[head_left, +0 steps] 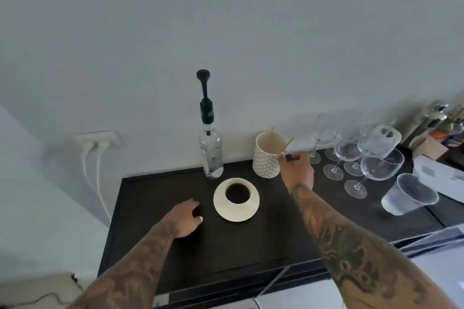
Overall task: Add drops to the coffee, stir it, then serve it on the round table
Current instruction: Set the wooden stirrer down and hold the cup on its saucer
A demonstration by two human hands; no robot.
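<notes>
coffee cup between hands, left fingers loosely curled, right fingers pinching stirrer

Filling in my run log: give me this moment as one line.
left hand: rests by saucer | right hand: pinching stir stick at patterned holder | coffee cup: full, unstirred

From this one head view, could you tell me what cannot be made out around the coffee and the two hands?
- Left hand: a dark thing under its fingers, mostly covered, unidentifiable.
- Right hand: its fingertips at the patterned cup pinch something small and blurred.
- Patterned cup: its wall hides what the wooden sticks stand in.
- Bottle: label too small to read.
- Items at the right edge: cut off and blurred.
- Round table: not in view.
</notes>
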